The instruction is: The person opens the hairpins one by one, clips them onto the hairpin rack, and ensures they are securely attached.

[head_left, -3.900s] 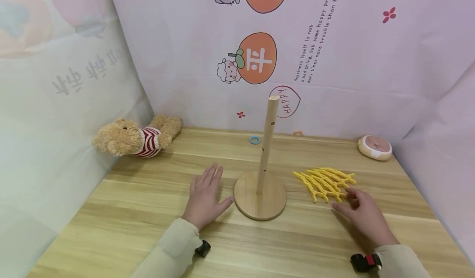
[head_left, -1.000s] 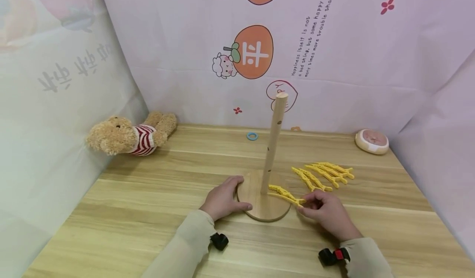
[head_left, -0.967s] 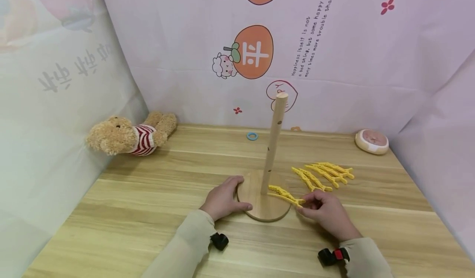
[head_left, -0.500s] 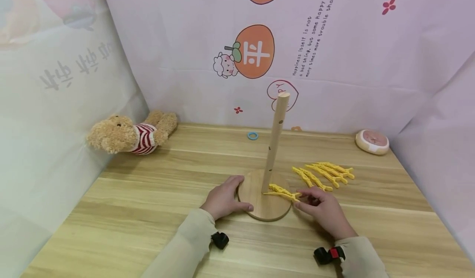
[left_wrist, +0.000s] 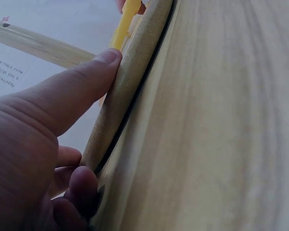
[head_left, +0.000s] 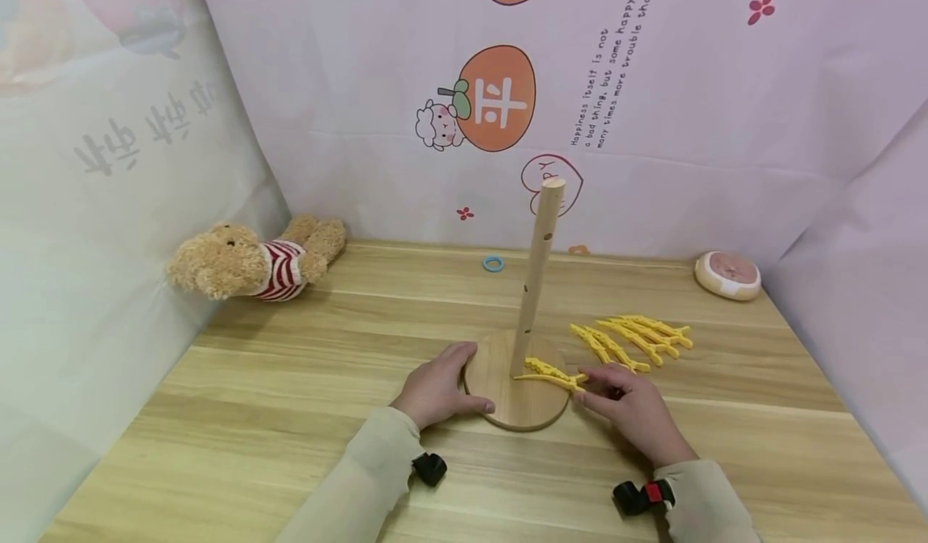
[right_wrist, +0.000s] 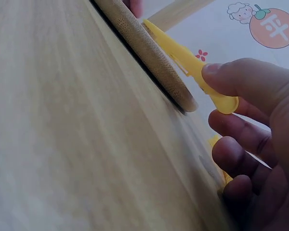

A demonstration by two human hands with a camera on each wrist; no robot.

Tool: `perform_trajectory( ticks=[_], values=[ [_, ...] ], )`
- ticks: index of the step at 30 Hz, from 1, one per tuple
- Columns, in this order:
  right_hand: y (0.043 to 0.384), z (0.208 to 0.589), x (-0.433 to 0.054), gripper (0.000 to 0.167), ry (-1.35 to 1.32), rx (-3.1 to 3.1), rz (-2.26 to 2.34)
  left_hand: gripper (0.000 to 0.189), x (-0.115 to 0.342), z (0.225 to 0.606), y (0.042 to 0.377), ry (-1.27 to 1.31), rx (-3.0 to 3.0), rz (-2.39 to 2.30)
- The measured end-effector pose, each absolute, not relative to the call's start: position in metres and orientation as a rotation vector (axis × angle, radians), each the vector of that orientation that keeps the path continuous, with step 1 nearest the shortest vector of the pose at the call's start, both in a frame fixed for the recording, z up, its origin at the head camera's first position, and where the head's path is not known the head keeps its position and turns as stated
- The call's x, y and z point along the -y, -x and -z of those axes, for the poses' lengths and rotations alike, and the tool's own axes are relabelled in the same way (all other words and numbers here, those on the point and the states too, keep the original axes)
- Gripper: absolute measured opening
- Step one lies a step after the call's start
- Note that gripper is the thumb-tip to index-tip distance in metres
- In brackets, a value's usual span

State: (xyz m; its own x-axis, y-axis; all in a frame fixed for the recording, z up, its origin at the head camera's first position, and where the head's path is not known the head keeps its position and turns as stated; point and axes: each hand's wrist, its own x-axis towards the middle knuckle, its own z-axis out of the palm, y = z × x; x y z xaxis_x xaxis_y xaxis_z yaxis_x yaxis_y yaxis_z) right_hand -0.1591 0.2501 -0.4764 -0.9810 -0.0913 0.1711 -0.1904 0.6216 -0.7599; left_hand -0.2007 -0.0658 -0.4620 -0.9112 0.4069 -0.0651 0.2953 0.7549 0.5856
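Step in hand, by my read: fitting a yellow clip point(head_left: 561, 379) to the foot of the wooden post point(head_left: 537, 261); the clip lies low over the right part of the round base point(head_left: 500, 402), prongs pointing left at the post, tail end just past the base's right edge; prongs look parted at the tips, but I can't tell whether they go round the post or only meet it.

Right hand point(head_left: 634, 410): fingers pinching the clip's tail, thumb against index; left hand point(head_left: 438, 390): fingers gripping the base's left rim, thumb on top, bracing it, I'd guess. Next move, I judge, calls for keeping the base steady, lining the prongs up with the post, then easing the pinch so they close; a slip off round wood seems the likely miss.

Materials: clip looks like glossy plastic, slim, one prong wavy-toothed, the other smooth, forked tail; post is a pale upright rod with dark spots, holes or knots, can't tell; base is a thin disc with a speckled edge; table point(head_left: 290, 414) is streaky wood grain; spare clips point(head_left: 638, 337), same yellow, fan out right of the stand, beyond my right hand; curly-plush teddy bear point(head_left: 217, 261) lies far left, striped knit top.
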Motion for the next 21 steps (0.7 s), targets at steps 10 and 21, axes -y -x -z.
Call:
perform_trajectory(
  ticks=[10,21],
  values=[
    [0.1620,0.4769,-0.2479,0.035,-0.254,2.745,-1.299,0.101,0.0660,0.4591,0.2001,-0.564,-2.760,-0.861],
    [0.1627,0.4750,-0.2472,0.036,-0.243,2.760,-1.294,0.101,0.0651,0.4581,0.1999,-0.568,-2.760,-0.842]
  ],
)
